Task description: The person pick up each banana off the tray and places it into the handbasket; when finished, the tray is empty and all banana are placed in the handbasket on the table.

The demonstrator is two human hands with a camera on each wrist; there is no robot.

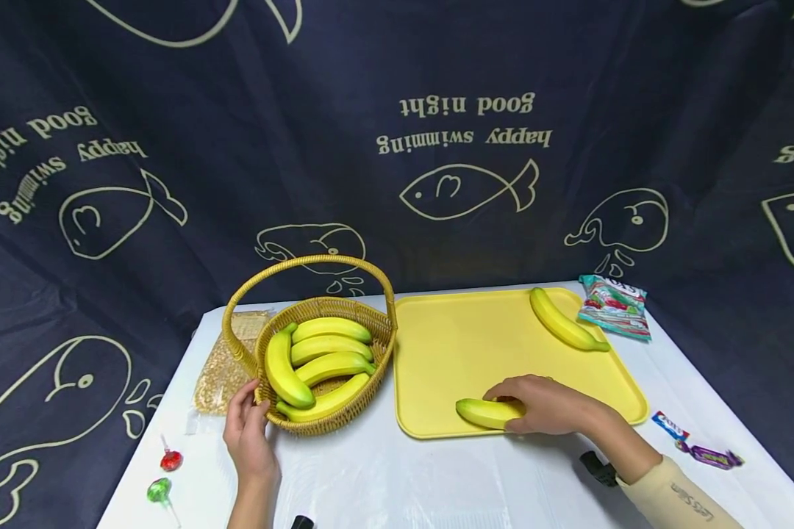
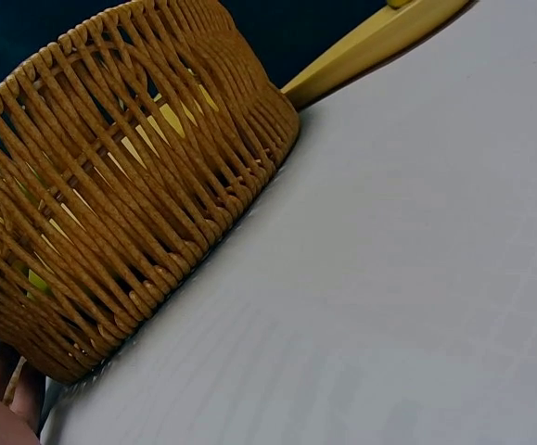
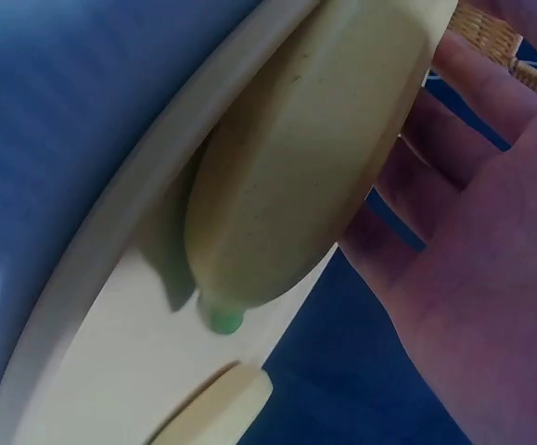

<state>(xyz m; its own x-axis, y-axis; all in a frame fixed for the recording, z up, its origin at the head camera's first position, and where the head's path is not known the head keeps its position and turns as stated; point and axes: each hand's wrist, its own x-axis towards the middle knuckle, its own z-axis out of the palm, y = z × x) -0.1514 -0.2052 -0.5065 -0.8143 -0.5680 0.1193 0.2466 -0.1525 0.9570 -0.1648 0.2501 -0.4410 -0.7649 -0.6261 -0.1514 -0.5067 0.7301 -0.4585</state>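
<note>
Left hand (image 1: 251,437) grips basket (image 1: 327,425) at left rim; right hand (image 1: 548,404) grips near banana (image 1: 483,413) by right end; off-centre hold might cause slip.

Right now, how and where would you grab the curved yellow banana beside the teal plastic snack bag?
I'd likely grip the curved yellow banana across its thick middle, from above and left: it narrows toward its ends, and the teal snack bag lies close on its right.

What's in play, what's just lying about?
In play, apparently: left hand, wicker basket, five basketed bananas, right hand, held banana, yellow tray, far tray banana.

Lying about: grain bag, red lollipop, green lollipop, teal packet, purple wrapper, blue wrapper.
</note>
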